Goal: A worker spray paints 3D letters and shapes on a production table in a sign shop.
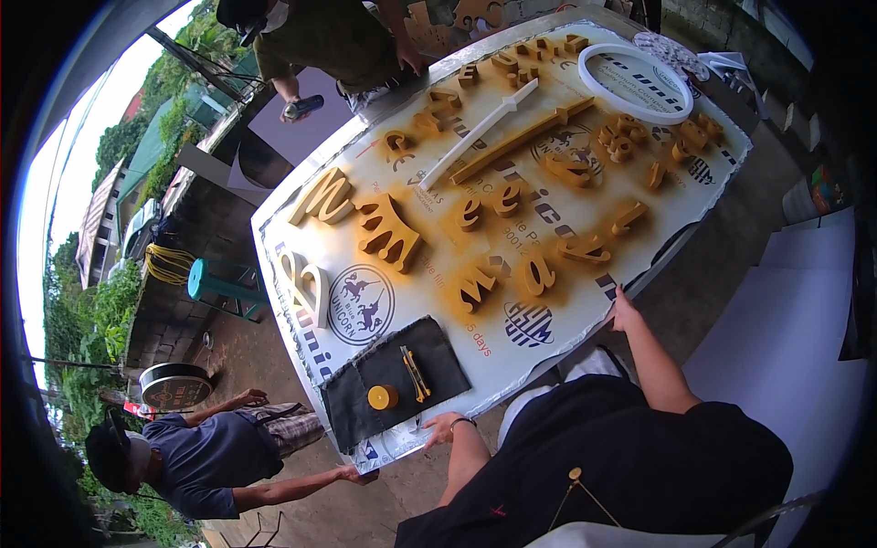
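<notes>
A large white board [402,306] with a printed covering lies in front of me. My left hand [445,428] grips its near edge beside a black cloth [343,388]. My right hand [625,310] holds the same edge farther right. On the cloth are a round gold cap [383,397] and a yellow utility knife [415,374]. Gold-sprayed cut-out letters [475,290] spread over the board, with a gold crown [388,230] and a gold strip [521,142]. A white strip [480,134], a white oval ring [585,68] and a white heart-shaped piece [306,288] are unpainted.
At left, a person in a blue shirt [206,461] has a hand on the board's corner. Across the board, another person [333,50] holds a spray can [302,108]. A green stool [219,283] and round sign [175,386] stand left; white sheets [776,320] lie right.
</notes>
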{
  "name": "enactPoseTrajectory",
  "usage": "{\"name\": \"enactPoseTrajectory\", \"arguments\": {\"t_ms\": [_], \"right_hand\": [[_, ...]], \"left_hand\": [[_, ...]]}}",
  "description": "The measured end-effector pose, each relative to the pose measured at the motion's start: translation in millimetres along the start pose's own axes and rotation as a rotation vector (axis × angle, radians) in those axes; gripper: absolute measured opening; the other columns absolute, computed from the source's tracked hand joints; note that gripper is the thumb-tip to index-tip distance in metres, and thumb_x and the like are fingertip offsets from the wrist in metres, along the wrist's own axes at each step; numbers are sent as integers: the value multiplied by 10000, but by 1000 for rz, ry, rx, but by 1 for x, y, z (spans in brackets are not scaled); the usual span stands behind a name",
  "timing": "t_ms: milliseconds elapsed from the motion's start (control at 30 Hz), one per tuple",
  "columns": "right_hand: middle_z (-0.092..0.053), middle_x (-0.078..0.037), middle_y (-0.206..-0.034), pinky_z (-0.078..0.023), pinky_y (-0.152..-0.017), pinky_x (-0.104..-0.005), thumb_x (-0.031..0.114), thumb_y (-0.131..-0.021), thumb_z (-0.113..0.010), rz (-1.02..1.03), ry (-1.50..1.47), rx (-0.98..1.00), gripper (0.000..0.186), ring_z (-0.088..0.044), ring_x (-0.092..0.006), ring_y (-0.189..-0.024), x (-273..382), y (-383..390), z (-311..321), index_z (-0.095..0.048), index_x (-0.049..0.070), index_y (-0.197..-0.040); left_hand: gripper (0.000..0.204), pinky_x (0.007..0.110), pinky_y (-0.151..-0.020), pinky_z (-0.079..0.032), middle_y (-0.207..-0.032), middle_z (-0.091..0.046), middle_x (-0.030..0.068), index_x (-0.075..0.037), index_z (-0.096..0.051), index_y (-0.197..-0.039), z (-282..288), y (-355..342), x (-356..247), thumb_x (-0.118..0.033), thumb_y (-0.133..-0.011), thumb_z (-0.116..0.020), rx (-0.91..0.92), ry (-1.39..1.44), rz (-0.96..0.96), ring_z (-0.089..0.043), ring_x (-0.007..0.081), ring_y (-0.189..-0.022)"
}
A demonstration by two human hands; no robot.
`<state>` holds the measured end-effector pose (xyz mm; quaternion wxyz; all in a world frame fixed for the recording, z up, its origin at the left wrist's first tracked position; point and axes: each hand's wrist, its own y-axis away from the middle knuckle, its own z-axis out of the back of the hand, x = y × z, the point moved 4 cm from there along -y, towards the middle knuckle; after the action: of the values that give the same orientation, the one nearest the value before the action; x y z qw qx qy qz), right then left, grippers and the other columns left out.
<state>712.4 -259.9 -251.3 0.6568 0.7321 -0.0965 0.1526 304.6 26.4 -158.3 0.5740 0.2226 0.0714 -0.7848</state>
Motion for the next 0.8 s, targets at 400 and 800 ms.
{"name": "enactPoseTrajectory", "arguments": {"t_ms": [400, 800], "right_hand": [[-369, -56, -1203, -245, -824, -539, 673, -663, -327, -28, -83, 20, 757, -333, -263, -1099, -1, -1, -1, -300, 128, -1187], [-320, -78, -1237, -234, -845, -542, 660, -689, -284, -12, -33, 121, 761, -306, -288, -1117, -5, -17, 3, -246, 115, -1219]], "left_hand": [[594, 477, -703, -407, -1000, -455, 254, -36, -83, -1216, -2, -2, 0, -381, -796, -323, 1, -16, 1, -498, 390, -848], [617, 454, -720, -412, -1025, -443, 246, -45, -32, -1239, 3, 1, -2, -389, -801, -297, 37, -20, 12, -499, 383, -853]]}}
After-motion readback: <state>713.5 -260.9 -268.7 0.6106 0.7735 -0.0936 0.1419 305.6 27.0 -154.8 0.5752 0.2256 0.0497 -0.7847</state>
